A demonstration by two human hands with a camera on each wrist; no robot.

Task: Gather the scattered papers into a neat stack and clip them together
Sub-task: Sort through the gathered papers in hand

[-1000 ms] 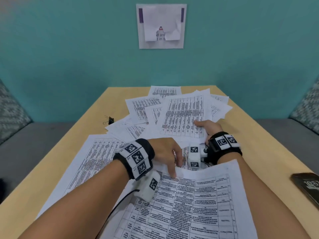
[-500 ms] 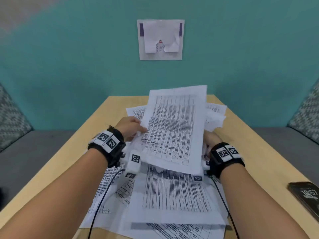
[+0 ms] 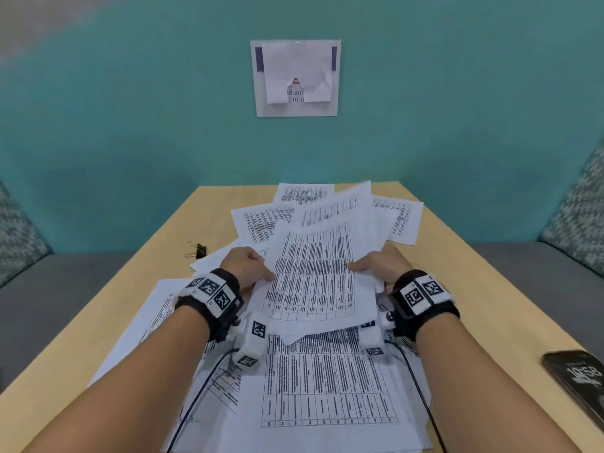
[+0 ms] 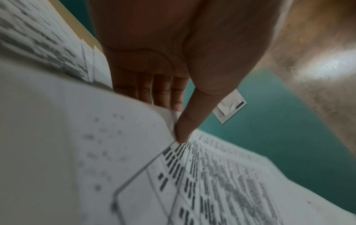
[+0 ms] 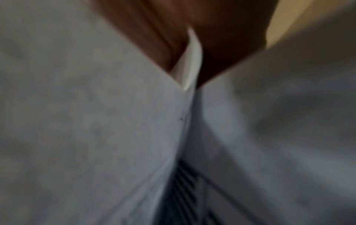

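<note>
The left hand (image 3: pixel 243 266) pinches the left edge of a raised bundle of printed sheets (image 3: pixel 318 276); in the left wrist view the thumb (image 4: pixel 185 129) lies on top and the fingers (image 4: pixel 161 94) underneath. The right hand (image 3: pixel 384 268) grips the bundle's right edge, thumb on top. The bundle is held tilted above the wooden counter (image 3: pixel 483 289). Loose papers (image 3: pixel 330 387) lie overlapping beneath and beyond it. A black binder clip (image 3: pixel 197 250) rests on the counter, left of the papers, apart from both hands. A phone (image 3: pixel 578 380) lies at the right edge.

Matt printed paper sheets (image 3: pixel 313 282), smooth wooden table (image 3: pixel 457 273)
</note>
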